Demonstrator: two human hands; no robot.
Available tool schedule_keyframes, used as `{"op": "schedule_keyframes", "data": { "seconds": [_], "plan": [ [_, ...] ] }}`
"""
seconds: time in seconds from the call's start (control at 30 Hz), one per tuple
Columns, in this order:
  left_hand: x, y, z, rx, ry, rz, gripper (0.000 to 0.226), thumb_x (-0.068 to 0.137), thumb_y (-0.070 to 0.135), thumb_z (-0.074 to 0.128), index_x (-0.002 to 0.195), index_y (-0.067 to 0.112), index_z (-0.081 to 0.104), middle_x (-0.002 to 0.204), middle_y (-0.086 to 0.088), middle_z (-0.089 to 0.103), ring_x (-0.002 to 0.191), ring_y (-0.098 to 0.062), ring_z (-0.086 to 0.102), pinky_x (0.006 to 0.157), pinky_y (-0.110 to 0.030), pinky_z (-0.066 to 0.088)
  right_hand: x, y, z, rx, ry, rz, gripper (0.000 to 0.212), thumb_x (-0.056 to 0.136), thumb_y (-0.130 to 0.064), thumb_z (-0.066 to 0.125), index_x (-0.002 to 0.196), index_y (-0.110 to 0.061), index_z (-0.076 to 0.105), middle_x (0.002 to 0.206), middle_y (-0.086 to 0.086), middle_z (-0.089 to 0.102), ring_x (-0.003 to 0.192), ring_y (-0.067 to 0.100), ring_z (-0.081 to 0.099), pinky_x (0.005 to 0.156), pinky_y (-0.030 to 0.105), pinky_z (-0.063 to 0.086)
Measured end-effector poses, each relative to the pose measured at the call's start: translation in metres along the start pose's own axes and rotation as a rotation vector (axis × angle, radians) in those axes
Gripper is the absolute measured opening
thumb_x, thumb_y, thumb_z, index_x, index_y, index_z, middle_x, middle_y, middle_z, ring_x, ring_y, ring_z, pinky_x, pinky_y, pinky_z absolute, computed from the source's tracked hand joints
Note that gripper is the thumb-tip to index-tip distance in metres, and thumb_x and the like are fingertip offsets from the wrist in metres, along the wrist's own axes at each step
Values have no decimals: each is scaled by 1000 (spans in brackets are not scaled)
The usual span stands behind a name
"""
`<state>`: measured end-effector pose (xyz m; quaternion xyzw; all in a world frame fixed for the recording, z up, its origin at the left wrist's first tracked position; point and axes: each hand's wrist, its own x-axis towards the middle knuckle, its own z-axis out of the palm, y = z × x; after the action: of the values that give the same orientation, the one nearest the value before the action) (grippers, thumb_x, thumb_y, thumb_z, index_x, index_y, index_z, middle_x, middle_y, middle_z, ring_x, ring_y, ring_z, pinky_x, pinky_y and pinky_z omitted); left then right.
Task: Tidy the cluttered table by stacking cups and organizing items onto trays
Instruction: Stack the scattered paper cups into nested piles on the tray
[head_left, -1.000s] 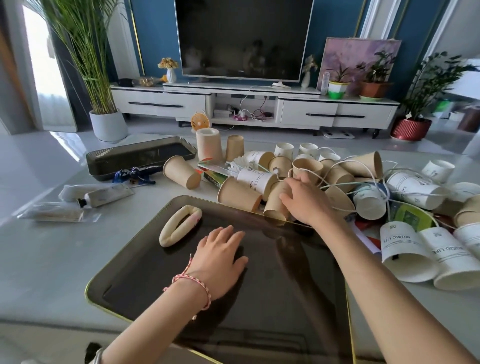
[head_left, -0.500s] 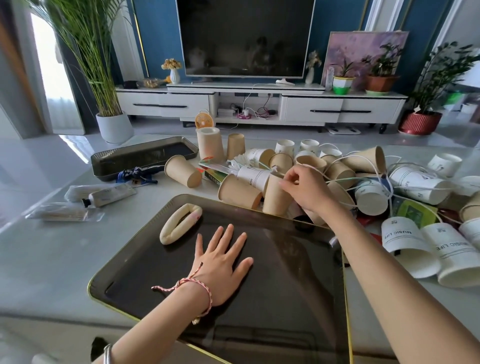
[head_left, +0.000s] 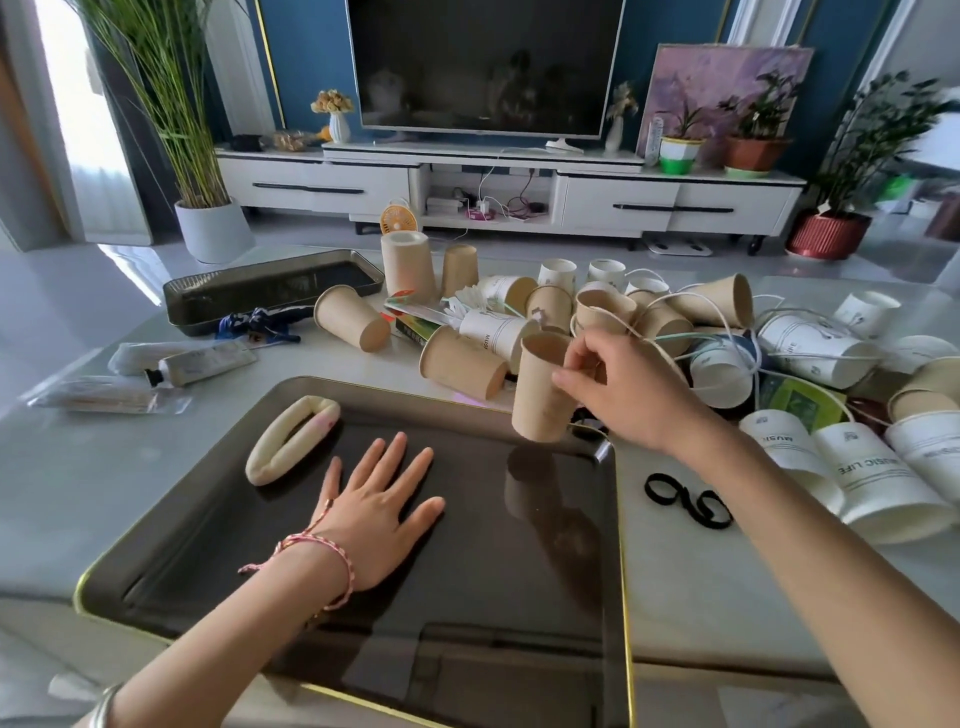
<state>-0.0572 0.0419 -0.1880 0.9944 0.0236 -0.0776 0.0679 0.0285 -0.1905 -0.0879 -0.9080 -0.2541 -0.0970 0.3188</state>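
Held cup: A brown paper cup (head_left: 540, 395) is hanging upright in the air, mouth up, just over the far right corner of the big tray (head_left: 545, 582). It is not touching the tray.
Right hand: The right hand (head_left: 623, 400) is holding this cup at the top, with thumb and fingers curled on the rim.
Left hand: The left hand (head_left: 379, 514) is lying flat on the tray floor. Its fingers are straight and spread, and it is holding nothing.
Big tray: It is dark with a gold edge and is sitting on the pale surface (head_left: 727, 597) under both hands.
Cream ring: A soft oval ring (head_left: 291, 441) is lying on the tray just beyond the left hand, to its left side, apart from the fingertips.
Lying cup: A brown cup on its side (head_left: 462, 364) is resting just left of the held cup. I cannot tell if they are touching.
Cup pile: Beyond the right hand, many brown and white cups (head_left: 675, 312) are lying tumbled together, and a white cord (head_left: 727, 317) is running over them.
Printed cups: Right of the right forearm, white cups with letters (head_left: 878, 478) are lying on their sides.
Black band: A twisted black band (head_left: 685, 499) is lying on the surface between the tray edge and the right forearm.
Small tray: A second dark tray (head_left: 270, 286) is standing far beyond the left hand.
Tubes: Two tubes (head_left: 202, 364) are lying well left of the left hand, off the tray.
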Motion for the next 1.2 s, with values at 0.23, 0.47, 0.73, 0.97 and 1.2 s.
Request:
{"op": "schedule_keyframes", "data": {
  "seconds": [0.23, 0.47, 0.73, 0.97, 1.2],
  "plan": [
    [13, 28, -33, -155, 174, -16, 55, 93, 45, 42, 142, 22, 31, 152, -5, 22, 140, -23, 17, 113, -37, 18, -49, 8, -3, -65, 25, -117, 15, 85, -21, 65, 79, -18, 52, 74, -10, 53, 70, 8, 48, 64, 21, 34],
    [63, 47, -59, -265, 386, -25, 68, 92, 34, 49, 146, 17, 13, 155, -10, 10, 140, -29, 15, 112, -42, 17, -58, 13, 14, -59, 25, -59, 19, 84, -23, 65, 97, -17, 51, 106, -8, 44, 77, 12, 52, 73, 28, 44],
    [120, 41, -70, -249, 315, -218, 33, 93, 16, 42, 123, 3, 40, 126, -20, 51, 114, -38, 48, 85, -38, 37, -47, 27, 3, 369, 381, 50, 10, 85, -5, 61, 86, -15, 60, 83, -6, 59, 62, -1, 53, 59, 6, 38],
    [102, 56, -75, -476, 486, -174, 16, 89, 16, 53, 99, 5, 55, 105, -19, 61, 89, -33, 55, 75, -34, 43, -25, 52, 2, 243, 398, 484, 14, 89, -9, 51, 95, -8, 63, 99, 6, 65, 89, 19, 55, 66, 21, 31],
    [34, 89, -123, -496, 951, 271, 23, 89, -3, 45, 109, -4, 57, 89, -17, 61, 78, -35, 53, 71, -38, 42, -12, 46, -3, 33, 499, 419, 30, 91, -9, 48, 121, -6, 45, 128, 13, 41, 109, 29, 49, 73, 27, 34]
  ]
}}
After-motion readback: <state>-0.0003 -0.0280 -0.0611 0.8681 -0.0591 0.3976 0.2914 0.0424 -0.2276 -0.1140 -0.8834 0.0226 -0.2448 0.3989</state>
